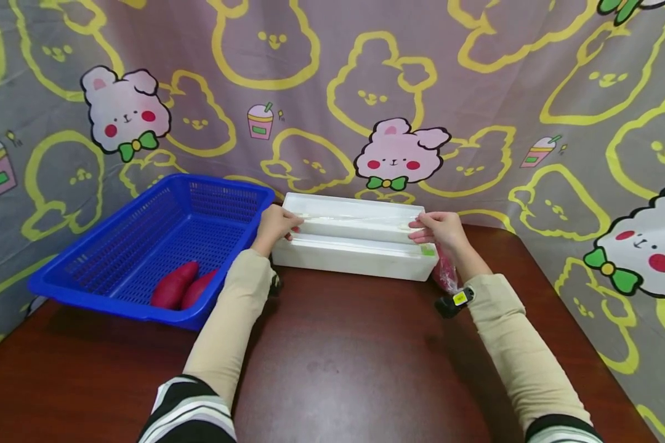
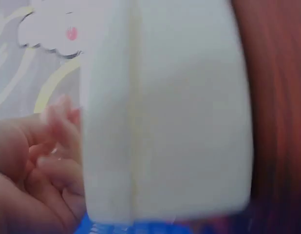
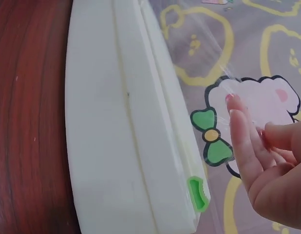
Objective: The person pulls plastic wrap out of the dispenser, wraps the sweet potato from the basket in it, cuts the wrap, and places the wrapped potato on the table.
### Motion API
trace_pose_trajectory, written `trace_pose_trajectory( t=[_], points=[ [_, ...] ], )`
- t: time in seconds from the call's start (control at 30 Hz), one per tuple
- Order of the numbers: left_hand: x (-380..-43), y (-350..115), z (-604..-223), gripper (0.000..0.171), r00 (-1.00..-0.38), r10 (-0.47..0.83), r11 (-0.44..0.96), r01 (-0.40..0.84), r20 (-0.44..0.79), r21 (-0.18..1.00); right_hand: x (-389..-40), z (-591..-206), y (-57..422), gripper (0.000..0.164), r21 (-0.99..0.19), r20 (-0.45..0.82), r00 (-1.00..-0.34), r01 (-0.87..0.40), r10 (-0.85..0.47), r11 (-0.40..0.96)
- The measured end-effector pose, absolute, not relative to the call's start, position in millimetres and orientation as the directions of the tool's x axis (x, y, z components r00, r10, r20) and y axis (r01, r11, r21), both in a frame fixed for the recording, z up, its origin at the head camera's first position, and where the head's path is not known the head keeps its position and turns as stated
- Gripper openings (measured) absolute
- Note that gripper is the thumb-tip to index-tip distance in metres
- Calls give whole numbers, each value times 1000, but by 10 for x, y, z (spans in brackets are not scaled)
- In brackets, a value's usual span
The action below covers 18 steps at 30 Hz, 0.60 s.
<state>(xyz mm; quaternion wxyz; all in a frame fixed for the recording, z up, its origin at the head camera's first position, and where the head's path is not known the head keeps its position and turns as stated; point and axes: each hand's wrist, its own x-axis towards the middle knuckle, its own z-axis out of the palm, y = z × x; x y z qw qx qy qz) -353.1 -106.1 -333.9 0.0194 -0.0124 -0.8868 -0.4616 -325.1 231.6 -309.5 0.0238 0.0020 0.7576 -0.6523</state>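
Note:
Clear cling film (image 1: 360, 219) stretches in a thin band between my two hands, above a long white cling film dispenser box (image 1: 354, 257). The box lies crosswise at the back of the table with its lid raised. My left hand (image 1: 275, 226) pinches the film over the box's left end. Over the right end, my right hand (image 1: 442, 230) pinches the film between thumb and fingers, and the sheet shows faintly in the right wrist view. A green slide cutter (image 3: 198, 194) sits on the box's edge near that hand.
A blue plastic basket (image 1: 111, 237) stands at the left with two red sweet potatoes (image 1: 174, 286) inside. Beside the dispenser's right end lies a red item in clear film (image 1: 446, 271), partly hidden by my right arm. A patterned curtain (image 1: 310, 92) hangs behind the brown table (image 1: 332, 369).

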Motion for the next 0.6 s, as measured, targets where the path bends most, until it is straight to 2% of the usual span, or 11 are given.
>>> trace_pose_trajectory(
  t=[0.1,0.17,0.23,0.3,0.6],
  points=[
    [-3526,-1066,-3343,25,-999,-13,267,-35,-33,963,-3233,-3107,2312,48,-997,-78,-997,78,-13,2],
    [-3513,-1063,-3328,29,-996,-11,81,-89,-88,993,-3224,-3125,2308,42,-989,-92,-996,91,0,-120],
    [-3501,-1056,-3317,34,-995,-7,-27,-96,-96,995,-3219,-3144,2288,29,-973,-89,-996,82,19,-217],
    [-3508,-1047,-3317,37,-996,-5,-92,-88,-89,992,-3218,-3155,2263,18,-960,-80,-996,63,49,-273],
    [-3525,-1001,-3220,44,-996,-55,-199,-62,-74,978,-3224,-3119,2235,17,-953,-67,-992,33,105,-302]
  ],
)
